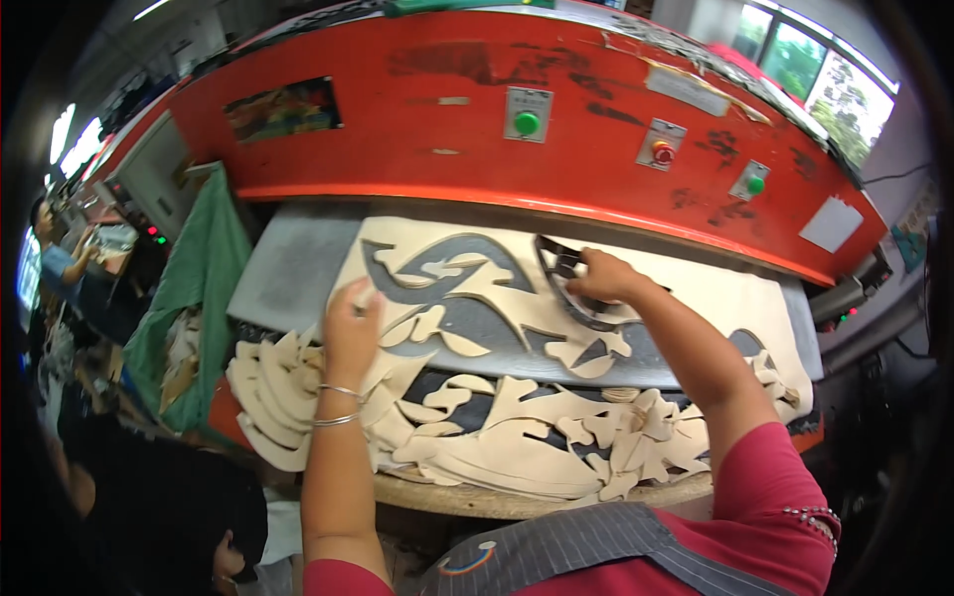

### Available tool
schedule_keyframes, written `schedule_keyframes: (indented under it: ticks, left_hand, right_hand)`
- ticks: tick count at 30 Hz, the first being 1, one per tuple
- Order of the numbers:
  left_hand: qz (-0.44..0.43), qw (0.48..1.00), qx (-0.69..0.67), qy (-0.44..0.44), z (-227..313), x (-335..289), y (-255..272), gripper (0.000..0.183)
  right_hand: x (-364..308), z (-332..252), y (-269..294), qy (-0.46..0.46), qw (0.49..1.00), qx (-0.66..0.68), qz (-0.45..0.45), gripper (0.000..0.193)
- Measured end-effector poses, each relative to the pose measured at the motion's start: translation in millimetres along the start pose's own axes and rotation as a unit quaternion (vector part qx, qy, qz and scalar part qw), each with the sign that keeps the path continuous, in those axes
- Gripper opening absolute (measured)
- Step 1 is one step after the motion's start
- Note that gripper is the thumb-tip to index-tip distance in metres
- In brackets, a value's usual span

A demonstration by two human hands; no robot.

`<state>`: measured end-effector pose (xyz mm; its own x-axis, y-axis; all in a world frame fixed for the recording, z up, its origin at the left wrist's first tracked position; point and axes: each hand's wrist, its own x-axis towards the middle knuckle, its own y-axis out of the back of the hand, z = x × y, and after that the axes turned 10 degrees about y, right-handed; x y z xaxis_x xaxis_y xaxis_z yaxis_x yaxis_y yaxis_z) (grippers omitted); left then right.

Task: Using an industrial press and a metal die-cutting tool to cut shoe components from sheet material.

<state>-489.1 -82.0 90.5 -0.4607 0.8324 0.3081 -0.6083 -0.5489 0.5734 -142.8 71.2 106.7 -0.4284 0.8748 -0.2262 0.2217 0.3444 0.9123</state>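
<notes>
A red machine point(417, 129) is standing beyond both hands. The right hand point(608, 276) is gripping a black metal-like frame point(546, 260), which is curving out on the hand's left and being partly hidden by it. The left hand point(353, 323) is blurring; I cannot tell its hold. Farther left, green cloth point(204, 268) is enclosing pale scraps point(181, 350).

black curved cutting die point(565, 264), over flat cream sheet point(730, 303), partly cut away
</notes>
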Motion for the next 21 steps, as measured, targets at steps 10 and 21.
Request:
schedule_keyframes:
  ticks: [10,21]
  left_hand:
    - [-0.262,0.959,-0.048,-0.101,56.0,-17.8,-218.2,0.019]
    - [-0.188,0.967,0.011,-0.171,43.0,-28.4,-240.6,0.015]
  right_hand:
    - [34.5,40.3,-42.0,0.040,0.982,-0.003,0.184,0.085]
    - [-44.0,107.1,-81.8,-0.058,0.952,0.104,0.281,0.078]
